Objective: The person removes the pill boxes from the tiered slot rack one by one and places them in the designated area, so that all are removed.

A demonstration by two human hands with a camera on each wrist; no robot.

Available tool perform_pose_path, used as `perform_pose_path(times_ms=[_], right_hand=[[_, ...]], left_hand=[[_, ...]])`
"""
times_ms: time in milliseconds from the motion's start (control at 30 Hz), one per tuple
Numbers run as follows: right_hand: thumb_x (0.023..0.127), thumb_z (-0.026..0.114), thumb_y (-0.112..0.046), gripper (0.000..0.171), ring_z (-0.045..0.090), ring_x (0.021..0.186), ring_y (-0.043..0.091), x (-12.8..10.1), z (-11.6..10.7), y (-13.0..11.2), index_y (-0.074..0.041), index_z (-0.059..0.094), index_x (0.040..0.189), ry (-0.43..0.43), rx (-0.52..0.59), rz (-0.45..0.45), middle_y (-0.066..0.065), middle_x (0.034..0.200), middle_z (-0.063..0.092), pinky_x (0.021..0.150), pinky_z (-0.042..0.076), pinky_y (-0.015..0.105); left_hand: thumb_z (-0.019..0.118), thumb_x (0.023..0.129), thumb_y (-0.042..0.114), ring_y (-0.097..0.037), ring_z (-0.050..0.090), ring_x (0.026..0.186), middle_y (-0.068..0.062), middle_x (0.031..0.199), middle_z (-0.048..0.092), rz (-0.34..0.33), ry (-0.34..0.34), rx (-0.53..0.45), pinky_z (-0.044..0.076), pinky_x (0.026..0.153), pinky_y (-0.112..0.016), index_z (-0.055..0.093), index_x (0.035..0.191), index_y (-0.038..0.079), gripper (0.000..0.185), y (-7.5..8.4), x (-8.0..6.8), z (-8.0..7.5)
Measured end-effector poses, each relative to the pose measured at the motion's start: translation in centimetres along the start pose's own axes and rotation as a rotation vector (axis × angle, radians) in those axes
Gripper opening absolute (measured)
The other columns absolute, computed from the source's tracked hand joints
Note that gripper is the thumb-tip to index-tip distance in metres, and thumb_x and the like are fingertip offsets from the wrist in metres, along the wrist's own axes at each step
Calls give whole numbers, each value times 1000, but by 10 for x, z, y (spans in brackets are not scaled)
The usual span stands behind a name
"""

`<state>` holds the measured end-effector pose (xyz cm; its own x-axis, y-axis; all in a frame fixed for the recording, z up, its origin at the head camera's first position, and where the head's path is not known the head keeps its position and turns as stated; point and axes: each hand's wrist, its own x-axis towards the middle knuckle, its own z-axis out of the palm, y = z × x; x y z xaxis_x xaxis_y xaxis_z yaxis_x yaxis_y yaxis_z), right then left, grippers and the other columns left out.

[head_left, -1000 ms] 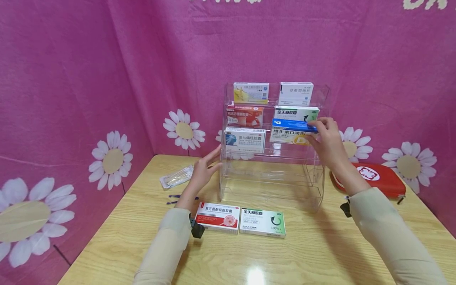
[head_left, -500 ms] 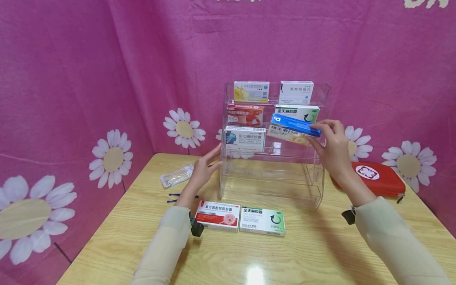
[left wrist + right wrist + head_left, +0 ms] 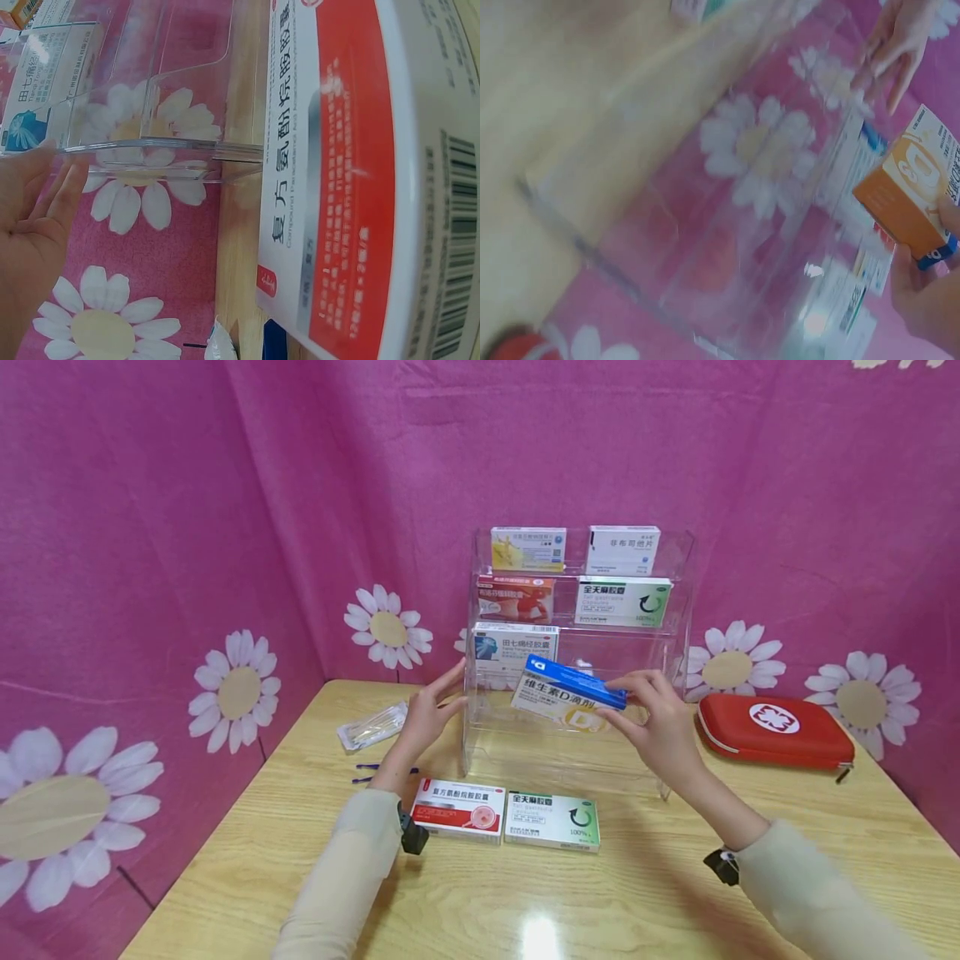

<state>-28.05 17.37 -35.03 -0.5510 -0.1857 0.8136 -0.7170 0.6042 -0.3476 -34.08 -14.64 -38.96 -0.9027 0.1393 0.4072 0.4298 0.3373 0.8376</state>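
My right hand [image 3: 662,727] pinches a blue, white and yellow vitamin D drops box [image 3: 558,697] at its right end. The box is held tilted, in front of the lower tiers of a clear acrylic display rack [image 3: 555,752]; its orange end shows in the right wrist view. At the rack's left side, my left hand [image 3: 429,718] rests its extended fingers against the panel edge. Medicine boxes stand on the upper tiers: a yellow-white box [image 3: 528,550], a white box [image 3: 622,552], a red box [image 3: 516,600], a green-white box [image 3: 624,603] and a blue-white box [image 3: 513,642].
On the wooden table before the rack lie a red-white medicine box [image 3: 459,810] and another green-white box [image 3: 552,820]. To the left are a packet of swabs [image 3: 372,727] and dark blue tweezers [image 3: 375,770]. A red zip case [image 3: 776,735] lies at the right.
My right hand has taken the vitamin D box down and leftward from in front of the upper green-white box, and the box has tilted. My left hand has stayed at the rack's side.
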Motion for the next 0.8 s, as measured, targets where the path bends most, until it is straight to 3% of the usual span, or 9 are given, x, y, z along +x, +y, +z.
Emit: perform_pose_path(times_ms=[100, 200, 333, 600, 800], right_hand=[[71, 84, 1, 34, 62, 87, 22, -11, 8, -8, 1, 70, 102, -57, 30, 34, 13, 95, 62, 81, 47, -3], [72, 84, -2, 33, 62, 88, 20, -21, 16, -15, -2, 70, 102, -130, 62, 67, 9, 95, 63, 77, 60, 15], [75, 82, -4, 30, 64, 89, 19, -35, 25, -24, -4, 70, 102, -251, 122, 112, 8, 99, 65, 74, 64, 33], [79, 80, -10, 23, 62, 81, 10, -61, 40, -47, -7, 68, 98, -478, 243, 182, 4, 94, 64, 68, 61, 18], [80, 79, -15, 22, 57, 82, 4, -73, 47, -57, -5, 67, 97, -617, 321, 214, 5, 90, 63, 67, 60, 20]], left_hand=[[62, 91, -3, -33, 56, 129, -14, 146, 50, -11, 0, -2, 51, 103, -41, 43, 148, 12, 61, 1, -1, 0], [62, 91, -3, -32, 57, 129, -14, 147, 51, -17, 3, -3, 51, 103, -41, 44, 148, 12, 61, 2, -1, 0], [62, 91, -3, -32, 57, 128, -14, 146, 51, -13, 5, 2, 52, 103, -40, 44, 148, 12, 61, 2, 0, 0], [62, 92, -1, -31, 58, 127, -14, 143, 54, -19, 8, 31, 52, 102, -39, 44, 148, 14, 61, 2, 1, 1], [62, 91, -3, -32, 59, 126, -15, 142, 55, -11, 22, 32, 52, 102, -41, 45, 147, 14, 61, 2, 0, 2]])
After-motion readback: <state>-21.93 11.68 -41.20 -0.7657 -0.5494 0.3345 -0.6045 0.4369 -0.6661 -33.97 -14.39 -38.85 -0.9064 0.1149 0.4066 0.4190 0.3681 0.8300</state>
